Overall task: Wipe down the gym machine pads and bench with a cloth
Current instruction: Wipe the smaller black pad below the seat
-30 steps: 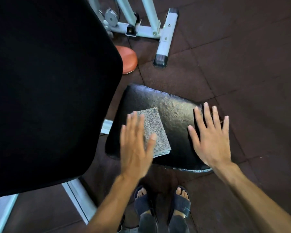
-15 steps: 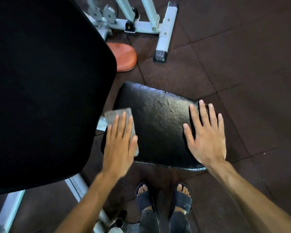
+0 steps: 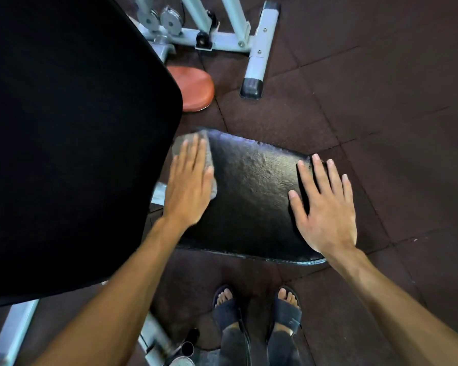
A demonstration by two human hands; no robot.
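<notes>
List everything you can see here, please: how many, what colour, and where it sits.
seat pad: one, shiny black, centre, low
back pad: one, black, fills the left side
cloth: one, grey, flat on the seat pad's left edge
machine frame: one, pale grey with a black end cap, top
round disc: one, orange-red, on the floor beside the back pad
floor: dark reddish-brown tiles
sandals: two, dark, bottom centre
left hand: flat on the cloth
right hand: spread flat on the seat pad's right edge
</notes>
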